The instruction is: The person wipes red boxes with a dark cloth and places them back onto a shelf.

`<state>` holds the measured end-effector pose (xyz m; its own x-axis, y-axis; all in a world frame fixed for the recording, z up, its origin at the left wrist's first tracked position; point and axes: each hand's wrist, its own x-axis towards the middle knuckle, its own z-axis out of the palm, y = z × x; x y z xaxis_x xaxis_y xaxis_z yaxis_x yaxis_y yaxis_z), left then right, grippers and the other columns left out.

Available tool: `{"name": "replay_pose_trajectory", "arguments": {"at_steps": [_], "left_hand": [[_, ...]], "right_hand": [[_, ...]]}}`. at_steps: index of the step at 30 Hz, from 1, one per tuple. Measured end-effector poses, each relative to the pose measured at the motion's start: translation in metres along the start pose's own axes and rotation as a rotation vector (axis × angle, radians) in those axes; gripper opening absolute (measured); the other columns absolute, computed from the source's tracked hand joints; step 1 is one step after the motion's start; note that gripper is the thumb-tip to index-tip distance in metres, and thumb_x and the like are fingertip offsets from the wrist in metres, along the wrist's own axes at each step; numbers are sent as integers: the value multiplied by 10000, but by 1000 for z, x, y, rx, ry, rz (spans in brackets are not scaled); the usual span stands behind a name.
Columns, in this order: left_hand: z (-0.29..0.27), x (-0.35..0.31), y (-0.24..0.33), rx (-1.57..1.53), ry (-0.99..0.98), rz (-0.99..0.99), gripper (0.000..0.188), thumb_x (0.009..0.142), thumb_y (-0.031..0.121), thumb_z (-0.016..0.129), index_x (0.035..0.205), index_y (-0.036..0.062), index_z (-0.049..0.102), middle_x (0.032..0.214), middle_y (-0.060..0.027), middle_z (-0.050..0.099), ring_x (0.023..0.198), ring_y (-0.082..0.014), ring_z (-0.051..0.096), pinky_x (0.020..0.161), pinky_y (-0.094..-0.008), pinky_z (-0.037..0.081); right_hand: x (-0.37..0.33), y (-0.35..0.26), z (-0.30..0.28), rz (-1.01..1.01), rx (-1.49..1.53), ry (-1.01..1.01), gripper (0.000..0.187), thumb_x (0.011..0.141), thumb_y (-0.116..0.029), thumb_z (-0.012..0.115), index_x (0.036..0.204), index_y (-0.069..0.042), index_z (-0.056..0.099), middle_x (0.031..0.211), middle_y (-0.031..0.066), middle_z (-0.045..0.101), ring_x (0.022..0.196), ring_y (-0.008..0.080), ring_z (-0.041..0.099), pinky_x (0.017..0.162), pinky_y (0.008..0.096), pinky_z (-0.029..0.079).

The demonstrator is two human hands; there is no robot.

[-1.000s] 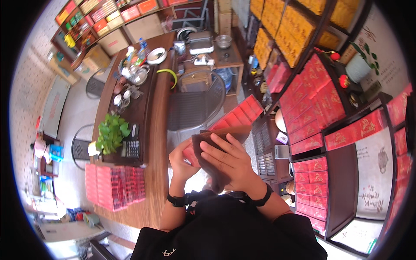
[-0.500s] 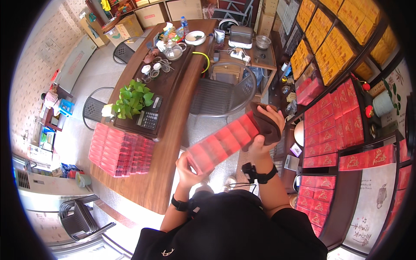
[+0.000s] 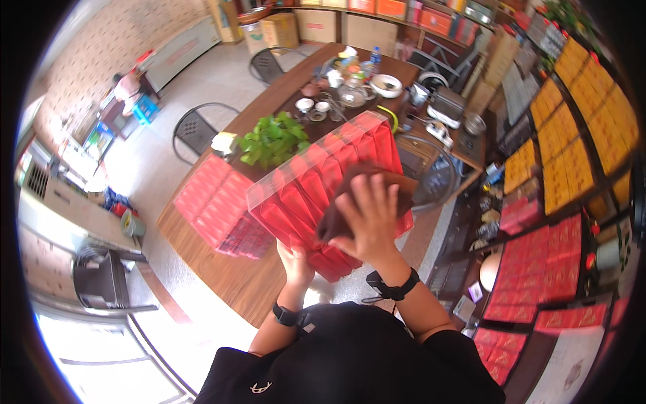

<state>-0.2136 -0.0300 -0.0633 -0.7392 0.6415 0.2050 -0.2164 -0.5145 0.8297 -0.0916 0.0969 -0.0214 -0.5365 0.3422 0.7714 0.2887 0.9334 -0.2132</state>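
Observation:
Tilted in front of me is a long block of red packets in clear plastic. My left hand supports it from below at its near side, fingers closed around the lower edge and partly hidden under it. A dark brown cloth lies against the block's right part. On top of the cloth my right hand presses flat, fingers spread. To the left, a similar pile of red packets rests on the wooden table, apart from the block.
A leafy plant, a glass teapot and a white bowl stand on the table. Metal chairs flank it. Along the right run shelves of red packs and yellow packs.
The block has swung up and away, turning a broad side toward me. My right hand and the cloth have moved from its far end onto that side. The view has shifted left.

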Motion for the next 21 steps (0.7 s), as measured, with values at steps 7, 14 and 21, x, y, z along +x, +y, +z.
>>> {"name": "replay_pose_trajectory", "arguments": {"at_steps": [7, 14, 21], "left_hand": [[-36, 19, 25, 31, 78, 317, 896, 875, 584, 650, 1455, 0, 297, 1417, -130, 448, 1246, -256, 508, 1030, -419, 444], [-114, 40, 61, -141, 247, 237, 802, 963, 659, 387, 1503, 75, 290, 1510, -126, 381, 1368, -309, 393, 1137, -466, 330], [-98, 68, 111, -342, 444, 416, 826, 950, 672, 401, 1535, 117, 219, 1545, -85, 328, 1400, -306, 344, 1151, -476, 307]], "right_hand": [[74, -61, 58, 94, 235, 150, 800, 924, -655, 404, 1524, -132, 330, 1592, 242, 196, 1455, 514, 132, 1099, 709, 18], [65, -125, 108, -286, 325, -99, 697, 848, -610, 578, 1463, -310, 450, 1572, 115, 332, 1455, 406, 253, 1077, 741, 85], [80, -122, 152, 238, 723, -22, 808, 902, -401, 639, 1552, -127, 245, 1606, 231, 171, 1485, 367, 183, 1157, 578, 116]]}}
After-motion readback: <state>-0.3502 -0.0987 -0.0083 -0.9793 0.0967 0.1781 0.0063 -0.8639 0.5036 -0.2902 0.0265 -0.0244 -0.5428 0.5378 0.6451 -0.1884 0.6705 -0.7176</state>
